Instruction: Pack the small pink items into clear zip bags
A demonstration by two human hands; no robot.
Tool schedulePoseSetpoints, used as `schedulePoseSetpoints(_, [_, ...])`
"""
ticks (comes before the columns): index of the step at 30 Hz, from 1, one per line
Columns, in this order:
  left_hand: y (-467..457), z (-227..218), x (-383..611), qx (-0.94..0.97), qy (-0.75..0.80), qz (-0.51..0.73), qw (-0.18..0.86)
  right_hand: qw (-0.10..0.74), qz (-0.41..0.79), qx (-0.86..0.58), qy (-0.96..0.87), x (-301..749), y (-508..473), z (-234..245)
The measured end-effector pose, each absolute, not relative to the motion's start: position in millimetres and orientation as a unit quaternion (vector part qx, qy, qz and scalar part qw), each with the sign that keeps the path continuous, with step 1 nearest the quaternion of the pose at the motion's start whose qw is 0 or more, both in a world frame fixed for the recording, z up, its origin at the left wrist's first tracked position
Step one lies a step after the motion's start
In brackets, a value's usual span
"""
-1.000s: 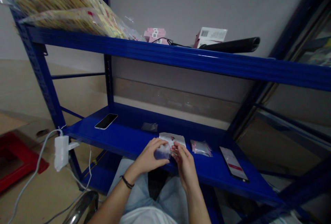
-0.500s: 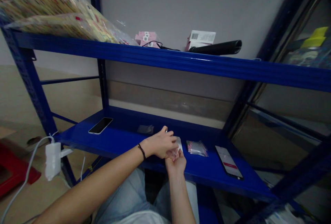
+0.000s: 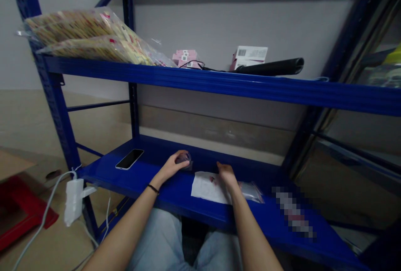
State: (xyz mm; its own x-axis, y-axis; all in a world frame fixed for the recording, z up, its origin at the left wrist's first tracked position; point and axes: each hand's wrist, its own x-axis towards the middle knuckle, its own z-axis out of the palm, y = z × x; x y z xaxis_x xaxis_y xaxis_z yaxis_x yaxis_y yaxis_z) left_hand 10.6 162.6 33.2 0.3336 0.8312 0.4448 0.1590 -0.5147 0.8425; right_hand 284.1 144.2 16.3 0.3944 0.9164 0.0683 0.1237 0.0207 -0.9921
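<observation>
My left hand (image 3: 174,163) reaches forward on the lower blue shelf (image 3: 147,175), its fingers curled round a small clear plastic packet (image 3: 184,159). My right hand (image 3: 226,174) rests on the shelf to the right, its fingers bent down at the far edge of a white sheet of paper (image 3: 206,187) with small pink bits on it. A clear bag with pink contents (image 3: 252,191) lies right beside that hand.
A black phone (image 3: 129,159) lies at the shelf's left. A second phone (image 3: 293,212) lies at the right. The upper shelf (image 3: 219,85) carries bagged packets (image 3: 84,37), pink boxes (image 3: 187,57), a white box (image 3: 250,54) and a black tube (image 3: 275,66). A white charger (image 3: 73,196) hangs at the left.
My hands have come apart: the left one moved forward and left with the clear packet, the right one moved onto the white paper. The camera tilted slightly.
</observation>
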Motion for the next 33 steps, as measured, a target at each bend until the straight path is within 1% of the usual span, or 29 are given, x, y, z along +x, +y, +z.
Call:
schedulePoseSetpoints(1, [175,35,7,0.778,0.385,0.416,0.27,0.544,0.303,-0.636,-0.456,283,144,13])
schedulePoseSetpoints(3, [197,34,6,0.811,0.428,0.35,0.193,0.486,0.218,-0.679,-0.505,277,142,6])
schedulePoseSetpoints(6, [217,19,13,0.829,0.448,0.283,0.181,0.404,0.111,-0.709,-0.568,265,138,-7])
schedulePoseSetpoints(9, [223,-4,22,0.844,0.464,0.203,0.176,0.333,0.028,-0.714,-0.615,256,135,-19])
schedulePoseSetpoints(12, [219,-19,27,0.855,0.468,0.149,0.168,0.283,-0.04,-0.713,-0.64,251,132,-25])
schedulePoseSetpoints(15, [213,-18,29,0.861,0.47,0.126,0.149,0.255,-0.09,-0.709,-0.652,250,130,-28])
schedulePoseSetpoints(18, [208,-7,29,0.861,0.475,0.121,0.134,0.225,-0.136,-0.707,-0.656,250,131,-29])
schedulePoseSetpoints(20, [202,-2,31,0.841,0.503,0.153,0.125,0.206,-0.157,-0.708,-0.657,250,132,-31])
schedulePoseSetpoints(23, [183,-11,39,0.778,0.551,0.287,0.09,0.198,-0.161,-0.707,-0.659,250,132,-31])
schedulePoseSetpoints(26, [150,-36,52,0.757,0.515,0.398,0.06,0.2,-0.153,-0.712,-0.656,248,128,-27])
schedulePoseSetpoints(29, [114,-55,61,0.779,0.468,0.411,0.077,0.207,-0.145,-0.707,-0.66,249,123,-19])
schedulePoseSetpoints(33, [85,-45,62,0.841,0.388,0.362,0.102,0.215,-0.121,-0.686,-0.685,252,117,-11])
